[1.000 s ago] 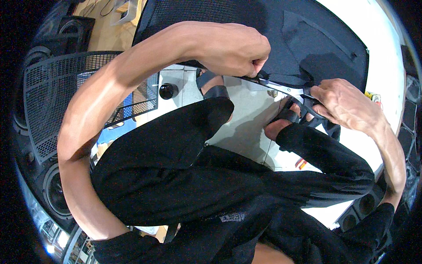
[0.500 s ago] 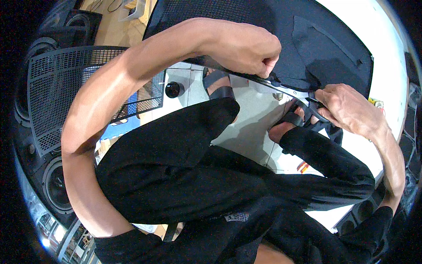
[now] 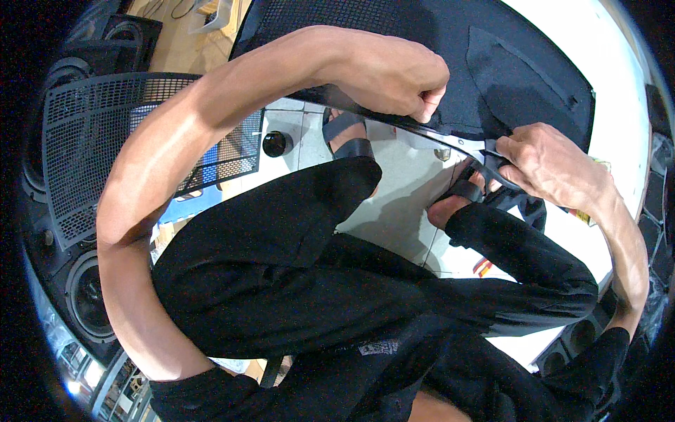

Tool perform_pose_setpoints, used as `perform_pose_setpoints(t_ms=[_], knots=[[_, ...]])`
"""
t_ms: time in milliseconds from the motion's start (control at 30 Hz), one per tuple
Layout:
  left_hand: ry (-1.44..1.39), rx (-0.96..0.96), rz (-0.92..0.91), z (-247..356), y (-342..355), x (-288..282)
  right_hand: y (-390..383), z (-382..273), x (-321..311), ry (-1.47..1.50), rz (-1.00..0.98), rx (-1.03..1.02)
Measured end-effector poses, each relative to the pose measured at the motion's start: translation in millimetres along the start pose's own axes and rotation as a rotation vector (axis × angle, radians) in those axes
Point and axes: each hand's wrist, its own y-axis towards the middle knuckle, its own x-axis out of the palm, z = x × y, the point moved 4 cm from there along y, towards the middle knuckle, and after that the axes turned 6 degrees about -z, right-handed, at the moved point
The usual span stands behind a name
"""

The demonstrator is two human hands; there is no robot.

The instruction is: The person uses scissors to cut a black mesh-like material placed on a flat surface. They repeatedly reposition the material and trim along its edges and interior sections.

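My right hand [image 3: 548,165] is closed round the black handles of a pair of scissors [image 3: 460,143]. Their metal blades point left along the near edge of a black fabric [image 3: 524,63], which lies over a dark panel. At that edge, just beyond the blade tips, my left hand [image 3: 411,84] is curled into a fist pinching the fabric; most of its fingertips are hidden. The blades look nearly closed, and the fabric between them is hard to make out. A loose black piece of cloth [image 3: 524,207] hangs below my right hand.
A perforated black grille [image 3: 77,141] leans at the left beside several round speakers [image 3: 91,292]. A round black object [image 3: 275,143] sits on the tiled floor [image 3: 401,204] near my sandalled feet. Red-orange handles [image 3: 482,266] lie by my right leg. A clear plastic bin [image 3: 211,17] stands far left.
My right hand and the scissors have shifted slightly left and upward along the fabric edge. The fabric bunched near the blades now lies flatter. My left hand has barely moved.
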Motion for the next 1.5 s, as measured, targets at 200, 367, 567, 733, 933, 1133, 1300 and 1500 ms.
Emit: perform_pose_setpoints(t_ms=[200,367,567,733,933,1133,1300,1500], knots=[[-0.030,0.033,0.035,4,-2,-2,-2,0,1,0.032,0.019,-0.013],[-0.008,0.052,0.086,1,-3,-3,-4,-1,0,0.055,-0.028,0.024],[0.102,0.018,0.012,9,-10,-15,-1,-1,-1,0.069,-0.057,0.039],[0.158,-0.119,-0.180,9,-20,-22,-1,-6,-3,0.049,-0.017,0.021],[0.139,-0.043,-0.110,-2,-22,-15,-1,-5,-3,0.042,-0.023,0.036],[0.185,-0.019,-0.110,-1,-22,-14,-1,-6,-2,0.029,-0.046,0.046],[0.145,0.021,-0.090,-8,-23,-11,1,-5,-2,0.020,-0.055,0.037],[0.149,0.023,-0.114,-7,-20,-13,6,-7,-4,0.039,-0.032,0.010]])
